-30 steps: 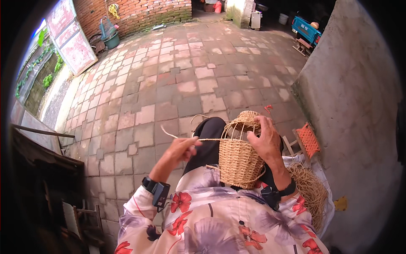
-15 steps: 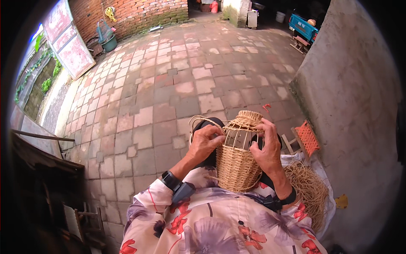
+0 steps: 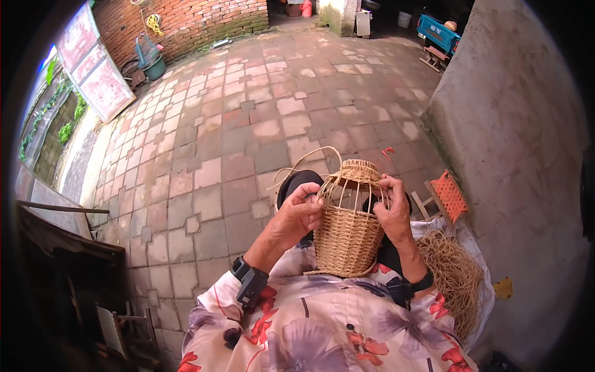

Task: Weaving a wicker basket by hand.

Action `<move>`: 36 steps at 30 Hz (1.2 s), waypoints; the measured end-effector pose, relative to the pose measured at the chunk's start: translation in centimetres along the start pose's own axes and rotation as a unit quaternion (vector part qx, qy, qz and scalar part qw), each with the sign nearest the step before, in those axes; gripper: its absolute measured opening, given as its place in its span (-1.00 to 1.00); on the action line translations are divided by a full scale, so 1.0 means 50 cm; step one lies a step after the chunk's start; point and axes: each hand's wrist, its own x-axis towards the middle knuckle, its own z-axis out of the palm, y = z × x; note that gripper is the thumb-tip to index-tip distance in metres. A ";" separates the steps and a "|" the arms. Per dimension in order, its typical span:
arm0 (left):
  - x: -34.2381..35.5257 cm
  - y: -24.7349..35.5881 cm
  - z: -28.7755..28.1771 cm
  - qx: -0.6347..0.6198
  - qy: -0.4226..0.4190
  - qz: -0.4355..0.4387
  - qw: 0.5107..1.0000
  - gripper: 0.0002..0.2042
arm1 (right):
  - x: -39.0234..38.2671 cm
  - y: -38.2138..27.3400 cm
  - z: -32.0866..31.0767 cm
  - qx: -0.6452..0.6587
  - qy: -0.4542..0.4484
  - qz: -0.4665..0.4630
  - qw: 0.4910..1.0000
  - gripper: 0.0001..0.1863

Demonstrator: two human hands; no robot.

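Note:
A tan woven basket (image 3: 344, 242) rests upright on my lap between my dark-trousered knees, with an open band of vertical stakes below its narrower woven top (image 3: 357, 168). My left hand (image 3: 300, 212) pinches tan cord at the upper left of the basket, and the cord (image 3: 325, 150) arches up in a loose loop behind it. My right hand (image 3: 393, 212) is closed on the stakes at the upper right, thumb bent against them. The far side of the basket is hidden.
At my right are cord strands (image 3: 452, 279) in a white sack, an orange woven seat (image 3: 449, 195) and a concrete wall (image 3: 514, 161). A dark board (image 3: 68, 232) lies left. Across the paved yard (image 3: 248, 124) are a metal gate (image 3: 93, 62), brick wall (image 3: 192, 18) and blue cart (image 3: 434, 31).
My left hand has moved right and up from pulling the cord out leftward to the basket's upper edge. The cord's loop now stands higher. My right hand has shifted slightly.

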 end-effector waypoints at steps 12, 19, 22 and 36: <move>-0.042 0.052 -0.145 0.138 0.054 -0.005 0.989 -0.86 | 0.001 -0.067 0.014 -0.176 0.082 -0.053 0.979 -0.51; -0.045 0.032 -0.162 0.056 0.117 0.060 0.990 -0.91 | 0.017 -0.070 0.026 -0.182 0.002 -0.039 0.983 -0.52; -0.038 0.046 -0.156 0.106 0.085 0.049 0.990 -0.91 | 0.008 -0.075 0.016 -0.116 0.002 -0.006 0.993 -0.51; 0.070 -0.010 -0.006 0.668 0.039 0.303 0.678 -0.79 | -0.001 -0.010 -0.008 0.013 -0.004 -0.009 1.000 -0.51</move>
